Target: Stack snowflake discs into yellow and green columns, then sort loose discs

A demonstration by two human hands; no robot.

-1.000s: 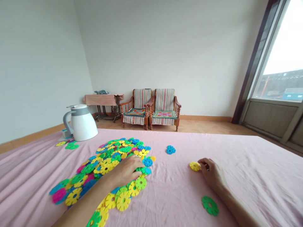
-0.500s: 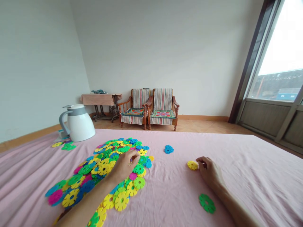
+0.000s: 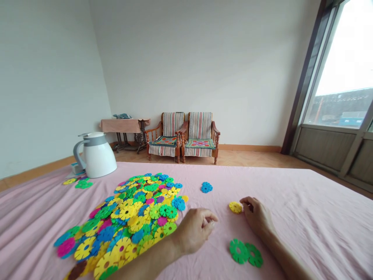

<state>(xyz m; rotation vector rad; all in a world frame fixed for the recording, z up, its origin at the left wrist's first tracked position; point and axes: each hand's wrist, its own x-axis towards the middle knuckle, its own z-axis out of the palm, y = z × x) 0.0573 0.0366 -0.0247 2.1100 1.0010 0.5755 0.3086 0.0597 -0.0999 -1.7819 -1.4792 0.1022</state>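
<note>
A heap of flat plastic flower discs [image 3: 131,217], in yellow, green, blue and pink, lies on the pink cloth [image 3: 305,217] at the left. My left hand [image 3: 196,229] hovers just right of the heap, its fingers curled into a loose pinch with nothing visible in them. Two green discs [image 3: 245,252] lie side by side to its right, near the front edge. My right hand [image 3: 257,214] rests on the cloth with curled fingertips on the edge of a single yellow disc [image 3: 234,207]. One blue disc [image 3: 206,187] lies alone farther back.
A white jug [image 3: 97,154] stands at the back left of the cloth, with a few loose discs [image 3: 78,182] beside it. Beyond are two striped wooden armchairs [image 3: 183,136], a small side table [image 3: 125,126] and a large window [image 3: 344,97] at the right.
My left hand has left the heap and moved right toward the middle. A second green disc now lies beside the first one. My right hand has stayed by the yellow disc.
</note>
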